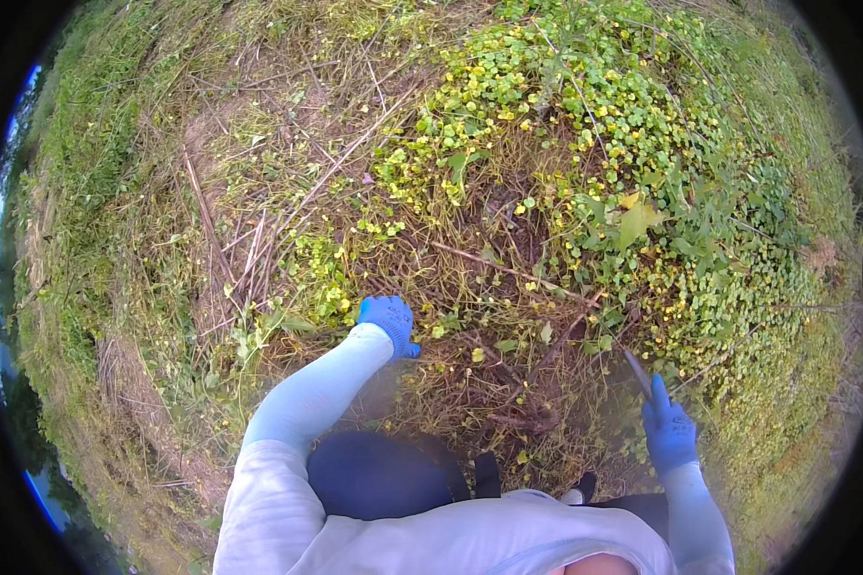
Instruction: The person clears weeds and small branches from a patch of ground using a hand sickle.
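My left hand [390, 323], in a blue glove, is low over the ground left of the middle, against vines and small yellow-green leaves [325, 280]. Its fingers are bent and point away from the camera; whether they grip any stems is hidden. On the right, my right hand [669, 430], gloved in blue too, is closed around a knife [638, 374]. The narrow grey blade points up and left, towards a bent brown stem [572, 327] on the ground. Most of the handle is hidden in the glove.
Dense round-leaved ground cover [618, 108] spreads over the upper right. Long dry stalks [338, 162] lie across the upper left, near a thicker brown stick [205, 208]. A thin branch [503, 269] crosses the middle. My bent knee [381, 474] is close below my left hand.
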Demonstrator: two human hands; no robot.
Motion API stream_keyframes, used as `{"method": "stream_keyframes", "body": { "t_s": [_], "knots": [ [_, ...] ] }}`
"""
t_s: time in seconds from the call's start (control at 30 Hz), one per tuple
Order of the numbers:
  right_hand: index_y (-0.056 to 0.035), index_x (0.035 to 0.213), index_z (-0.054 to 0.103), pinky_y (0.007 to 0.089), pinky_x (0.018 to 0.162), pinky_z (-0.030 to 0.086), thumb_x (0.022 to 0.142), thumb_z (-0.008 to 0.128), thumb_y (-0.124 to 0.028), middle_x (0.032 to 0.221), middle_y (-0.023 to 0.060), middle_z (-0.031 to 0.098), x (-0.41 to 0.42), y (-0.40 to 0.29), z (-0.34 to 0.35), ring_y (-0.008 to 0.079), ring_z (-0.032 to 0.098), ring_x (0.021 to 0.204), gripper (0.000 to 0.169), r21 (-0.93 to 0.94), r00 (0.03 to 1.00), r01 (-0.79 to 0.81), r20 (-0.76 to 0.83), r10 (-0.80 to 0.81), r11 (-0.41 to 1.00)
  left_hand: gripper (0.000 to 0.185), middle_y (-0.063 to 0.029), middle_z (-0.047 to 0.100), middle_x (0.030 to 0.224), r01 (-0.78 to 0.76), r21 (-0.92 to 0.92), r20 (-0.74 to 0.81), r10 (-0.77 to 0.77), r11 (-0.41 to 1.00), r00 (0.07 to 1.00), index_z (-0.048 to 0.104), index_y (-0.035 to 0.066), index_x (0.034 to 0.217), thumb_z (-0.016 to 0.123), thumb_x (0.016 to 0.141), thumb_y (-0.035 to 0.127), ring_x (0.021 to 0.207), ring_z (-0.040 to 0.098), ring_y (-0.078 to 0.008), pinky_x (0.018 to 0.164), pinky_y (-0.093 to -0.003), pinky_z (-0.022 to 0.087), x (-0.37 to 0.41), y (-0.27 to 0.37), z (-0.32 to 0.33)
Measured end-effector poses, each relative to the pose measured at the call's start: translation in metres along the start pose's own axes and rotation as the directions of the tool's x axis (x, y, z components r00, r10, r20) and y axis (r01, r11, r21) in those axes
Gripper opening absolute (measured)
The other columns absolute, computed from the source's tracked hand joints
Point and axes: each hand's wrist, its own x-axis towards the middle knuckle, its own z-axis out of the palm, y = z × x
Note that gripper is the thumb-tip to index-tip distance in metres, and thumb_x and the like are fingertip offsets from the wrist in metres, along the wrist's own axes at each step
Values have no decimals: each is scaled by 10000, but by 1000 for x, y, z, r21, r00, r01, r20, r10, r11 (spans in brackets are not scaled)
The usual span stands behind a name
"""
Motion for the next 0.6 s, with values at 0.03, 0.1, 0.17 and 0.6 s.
{"method": "stream_keyframes", "body": {
  "t_s": [0.03, 0.1, 0.17, 0.6],
  "knots": [
    [-205, 1499, 350, 498, 743, 508, 972, 537, -305, 981, 239, 638, -7, 5, 4, 417, 643, 847, 568, 51, 1000, 0, -24, 1, 999, 859, -165, 524, 1232, -8, -61, -25, 6, 998, 1000, 478, 1, 1335, 539, 850, 707, 1156, 561, -306, 952, -447, 466, 5, 7, 2],
    [-203, 1509, 337, 497, 769, 507, 975, 535, -304, 1011, 253, 637, -16, 7, 17, 431, 639, 878, 579, 160, 997, 13, -78, -1, 987, 957, -210, 492, 1291, -17, -179, -73, 4, 984, 997, 428, -37, 1372, 538, 829, 743, 1178, 554, -318, 955, -451, 472, 7, 21, 5],
    [-192, 1516, 324, 489, 802, 503, 979, 530, -313, 1045, 265, 634, -18, -10, 25, 439, 633, 921, 587, 288, 1000, -15, -3, 17, 958, 1000, -247, 447, 1340, -8, -237, -106, -17, 971, 994, 356, -67, 1398, 533, 836, 741, 1223, 534, -343, 970, -461, 480, 3, 38, 17],
    [-121, 1493, 361, 452, 780, 512, 971, 553, -283, 1009, 255, 642, -26, -33, 24, 415, 649, 907, 579, 514, 983, 125, 50, -175, 848, 302, -248, 632, 1028, -427, -516, 21, 509, 743, 860, 568, 80, 1128, 535, 895, 270, 1043, 613, -390, 937, -537, 434, -40, 55, 88]
  ]
}}
